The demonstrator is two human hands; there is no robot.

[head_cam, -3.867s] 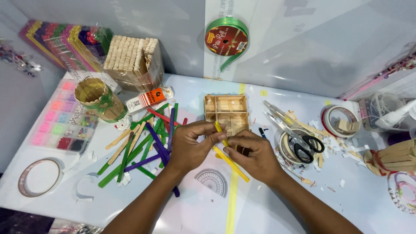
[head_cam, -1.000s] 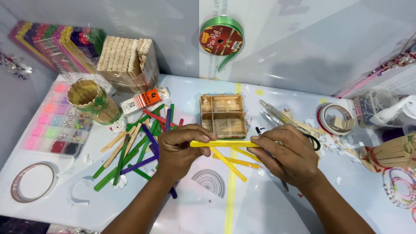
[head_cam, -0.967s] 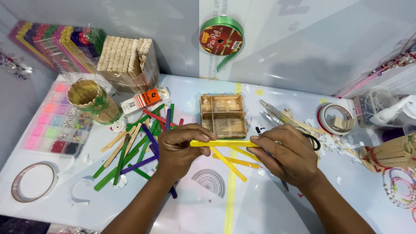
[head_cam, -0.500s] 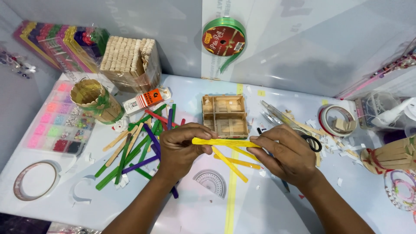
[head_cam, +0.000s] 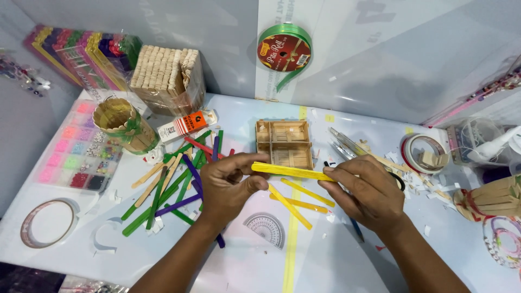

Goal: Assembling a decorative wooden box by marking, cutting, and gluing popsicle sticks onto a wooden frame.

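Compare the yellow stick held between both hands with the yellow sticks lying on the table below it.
The held yellow stick is lifted, pinched by the left hand and right hand, and runs nearly level. The loose yellow sticks lie flat, untouched, slanting diagonally. All share colour and flat shape.

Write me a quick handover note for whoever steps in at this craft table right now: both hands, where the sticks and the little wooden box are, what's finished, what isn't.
Left hand: pinching the left end of the yellow stick.
Right hand: pinching its right end; the stick is level, off the table.
Things: wooden stick box lies just behind the stick, four compartments, unpainted. Three loose yellow sticks lie under the hands. Pile of green, purple, red and plain sticks to the left; glue tube behind the pile.
Done: box frame is assembled.
Left: held stick is not attached to anything; the loose yellow sticks are unused.
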